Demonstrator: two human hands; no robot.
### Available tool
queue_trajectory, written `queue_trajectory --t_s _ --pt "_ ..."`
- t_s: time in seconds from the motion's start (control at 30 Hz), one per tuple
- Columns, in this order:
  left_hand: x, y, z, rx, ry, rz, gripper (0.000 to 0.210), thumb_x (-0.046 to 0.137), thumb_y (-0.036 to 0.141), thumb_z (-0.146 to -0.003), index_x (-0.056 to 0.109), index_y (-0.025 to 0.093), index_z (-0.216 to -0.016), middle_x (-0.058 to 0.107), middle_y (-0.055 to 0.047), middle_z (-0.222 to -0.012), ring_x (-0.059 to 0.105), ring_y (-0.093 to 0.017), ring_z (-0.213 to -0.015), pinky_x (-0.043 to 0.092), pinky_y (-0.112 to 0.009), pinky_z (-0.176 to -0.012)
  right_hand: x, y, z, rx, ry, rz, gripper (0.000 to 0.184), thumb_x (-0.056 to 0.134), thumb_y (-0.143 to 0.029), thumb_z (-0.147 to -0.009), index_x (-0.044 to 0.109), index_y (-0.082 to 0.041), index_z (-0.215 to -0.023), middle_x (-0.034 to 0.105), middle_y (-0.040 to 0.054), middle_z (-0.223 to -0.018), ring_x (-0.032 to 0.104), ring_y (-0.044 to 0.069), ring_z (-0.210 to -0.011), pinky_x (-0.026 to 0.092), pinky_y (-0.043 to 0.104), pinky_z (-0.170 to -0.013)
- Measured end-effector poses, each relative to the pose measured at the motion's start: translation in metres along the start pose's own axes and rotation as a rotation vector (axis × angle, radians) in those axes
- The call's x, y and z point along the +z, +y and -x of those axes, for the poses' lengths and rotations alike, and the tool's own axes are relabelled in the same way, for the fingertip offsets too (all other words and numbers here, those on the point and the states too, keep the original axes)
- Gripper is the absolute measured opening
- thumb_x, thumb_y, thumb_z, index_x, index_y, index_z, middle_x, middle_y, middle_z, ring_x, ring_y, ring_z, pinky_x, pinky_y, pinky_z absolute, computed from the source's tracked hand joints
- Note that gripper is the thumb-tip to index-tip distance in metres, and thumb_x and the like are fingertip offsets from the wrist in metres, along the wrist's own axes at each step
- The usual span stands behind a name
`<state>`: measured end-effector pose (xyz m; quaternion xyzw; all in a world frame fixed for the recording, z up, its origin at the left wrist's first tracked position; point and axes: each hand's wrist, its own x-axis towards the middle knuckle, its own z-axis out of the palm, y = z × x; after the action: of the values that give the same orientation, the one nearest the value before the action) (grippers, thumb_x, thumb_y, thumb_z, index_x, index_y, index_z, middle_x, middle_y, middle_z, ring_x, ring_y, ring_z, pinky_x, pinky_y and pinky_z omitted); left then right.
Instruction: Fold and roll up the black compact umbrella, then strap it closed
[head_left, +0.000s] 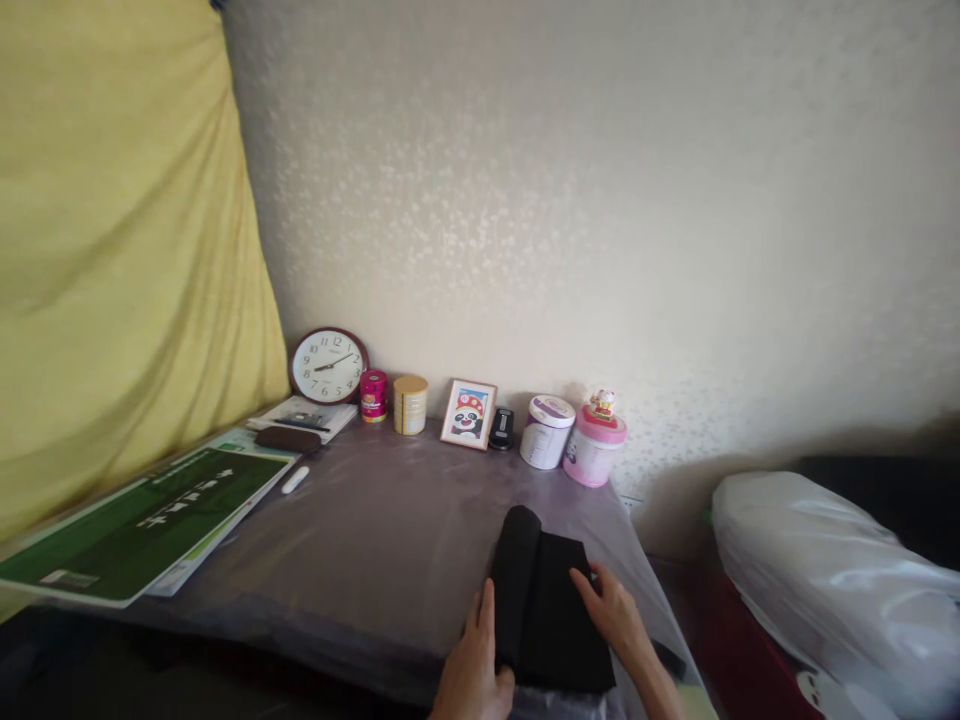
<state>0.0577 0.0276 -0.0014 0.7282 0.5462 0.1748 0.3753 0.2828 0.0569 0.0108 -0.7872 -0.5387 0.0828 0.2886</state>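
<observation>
A black folded cloth (566, 610) lies on the near right part of the table, with a thick rolled part along its left side. My left hand (476, 660) is closed at the near left end of that roll, one finger stretched along its side and the thumb at its lower end. At the opposite edge, my right hand (611, 610) has its thumb on top of the cloth and a finger by the rim; its other fingers are mostly hidden. The cloth's underside cannot be seen.
Along the wall stand a clock (330, 365), a pink can (373, 396), a yellow-lidded tin (410, 405), a panda picture frame (469, 413), a black object (502, 428), a white tub (547, 432) and a pink tub (595, 447). A green booklet (150, 520) lies left; a plastic-covered bundle (832, 570) sits right.
</observation>
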Motion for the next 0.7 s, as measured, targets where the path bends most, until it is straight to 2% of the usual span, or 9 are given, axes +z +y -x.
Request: queue_trajectory --t_s 0.13,0.33,0.5,0.6,0.7 --pt "-0.004 0.005 0.003 -0.007 -0.002 -0.002 0.09 0.044 0.001 -0.063 -0.003 0.008 -0.14 0.015 -0.018 -0.148 0.037 -0.021 -0.127 0.033 -0.026 -0.1 -0.004 -0.007 0.002 -0.031 -0.02 -0.09 0.034 0.049 -0.043 -0.071 0.063 -0.018 -0.089 0.069 0.0091 -0.084 0.064 0.026 -0.085 0.045 0.032 -0.073" --pt "0.0 0.004 0.002 -0.015 0.007 -0.021 0.092 0.046 0.003 -0.061 -0.002 0.005 -0.14 0.013 -0.016 -0.148 0.03 -0.021 -0.131 0.029 -0.026 -0.104 -0.005 -0.052 -0.004 -0.093 -0.16 -0.44 0.034 0.049 -0.048 -0.073 0.063 -0.017 -0.075 0.062 0.0 -0.061 0.058 0.018 -0.06 0.041 0.026 -0.053" --pt "0.01 -0.006 -0.003 -0.002 -0.003 0.04 0.099 0.05 0.009 -0.057 -0.003 0.011 -0.141 0.01 -0.012 -0.149 0.027 -0.025 -0.132 0.023 -0.031 -0.108 0.022 -0.087 -0.011 -0.106 -0.121 -0.506 0.033 0.054 -0.046 -0.07 0.064 -0.015 -0.076 0.058 -0.0012 -0.057 0.053 0.015 -0.056 0.038 0.024 -0.051" --pt "0.013 -0.01 -0.005 0.004 0.003 0.05 0.101 0.052 0.011 -0.055 -0.001 0.011 -0.141 0.011 -0.012 -0.149 0.027 -0.026 -0.132 0.021 -0.032 -0.109 0.042 -0.095 -0.014 -0.095 -0.111 -0.461 0.034 0.054 -0.041 -0.07 0.065 -0.014 -0.087 0.06 -0.0006 -0.059 0.055 0.016 -0.059 0.041 0.025 -0.055" --pt "0.009 -0.01 -0.004 0.02 0.012 0.031 0.099 0.052 0.011 -0.054 0.004 0.009 -0.141 0.016 -0.013 -0.148 0.028 -0.026 -0.132 0.022 -0.031 -0.109 0.057 -0.096 -0.015 -0.062 -0.146 -0.4 0.034 0.054 -0.034 -0.072 0.064 -0.013 -0.098 0.066 0.0039 -0.072 0.062 0.02 -0.072 0.046 0.027 -0.065"
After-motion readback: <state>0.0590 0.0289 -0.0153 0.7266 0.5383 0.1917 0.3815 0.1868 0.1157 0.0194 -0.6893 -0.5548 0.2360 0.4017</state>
